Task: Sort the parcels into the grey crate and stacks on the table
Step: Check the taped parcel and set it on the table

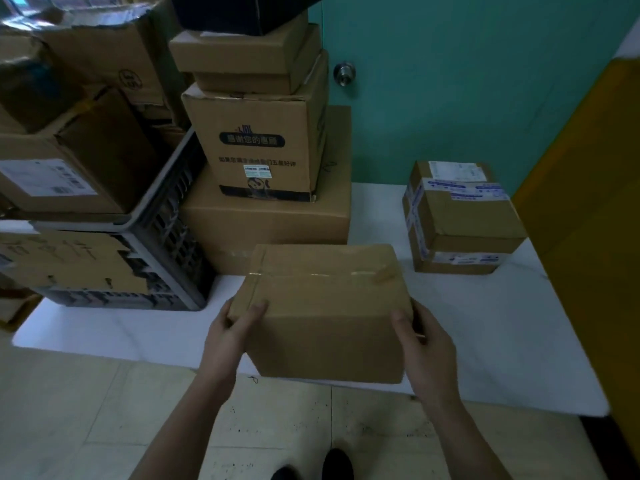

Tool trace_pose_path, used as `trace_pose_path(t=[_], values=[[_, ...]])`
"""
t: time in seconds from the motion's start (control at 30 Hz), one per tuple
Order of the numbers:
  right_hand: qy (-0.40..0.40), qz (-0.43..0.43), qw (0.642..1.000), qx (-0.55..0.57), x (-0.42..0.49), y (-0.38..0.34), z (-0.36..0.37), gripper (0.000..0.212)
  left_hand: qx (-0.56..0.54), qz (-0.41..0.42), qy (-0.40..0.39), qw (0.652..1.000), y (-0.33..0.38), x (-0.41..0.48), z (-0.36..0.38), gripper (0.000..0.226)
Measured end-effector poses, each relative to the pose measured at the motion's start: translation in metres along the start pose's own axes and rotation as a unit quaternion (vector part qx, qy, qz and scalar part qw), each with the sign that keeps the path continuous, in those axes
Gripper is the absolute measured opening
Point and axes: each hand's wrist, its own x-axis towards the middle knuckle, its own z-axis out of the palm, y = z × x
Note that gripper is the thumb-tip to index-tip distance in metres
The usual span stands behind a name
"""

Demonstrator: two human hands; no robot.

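White table [485, 323] in dim light bears a plain brown parcel [325, 317] at its near edge. The left hand [232, 327] grips the parcel's left side, thumb on the top edge, and the right hand [426, 344] curls round its right side. Just behind it rises a stack of boxes [266, 150]. The grey crate [173, 216], left of the stack, holds cartons, and a taped parcel [460, 220] sits well to the right. A teal door [450, 81] stands behind the table. The stack's top is cut off. Whether the held parcel rests on the table or is lifted, I cannot tell.
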Motion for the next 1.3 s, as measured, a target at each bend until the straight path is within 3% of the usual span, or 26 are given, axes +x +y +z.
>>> trace_pose_path(t=[0.13,0.3,0.4,0.53,0.73,0.87,1.13,1.3], values=[[0.014,-0.054,0.998,-0.041,-0.007,-0.004,0.003,0.069,-0.018,-0.037,0.014,0.999,-0.007,0.009,-0.002,0.082],[0.030,-0.063,0.996,-0.063,-0.008,-0.002,0.004,0.068,-0.020,-0.040,-0.006,0.999,-0.008,0.015,-0.005,0.043],[-0.017,-0.089,0.989,-0.114,-0.006,-0.007,-0.003,0.087,-0.013,-0.025,0.004,1.000,-0.009,0.014,-0.006,0.055],[-0.093,-0.145,0.935,-0.309,0.005,-0.011,-0.020,0.109,0.077,0.056,0.009,0.995,-0.011,0.008,0.002,0.073],[-0.171,-0.132,0.863,-0.456,0.022,-0.008,-0.027,0.095,0.179,0.108,-0.055,0.976,-0.016,0.002,0.014,0.069],[-0.186,-0.077,0.879,-0.432,0.028,0.007,-0.023,0.098,0.189,0.104,-0.063,0.974,-0.022,0.001,0.016,0.066],[-0.151,-0.072,0.918,-0.361,0.023,0.016,-0.024,0.111,0.185,0.074,-0.093,0.976,-0.019,0.008,0.012,0.098],[-0.137,-0.025,0.941,-0.307,0.025,0.018,-0.022,0.127,0.213,0.042,-0.101,0.971,-0.005,0.019,0.017,0.083]])
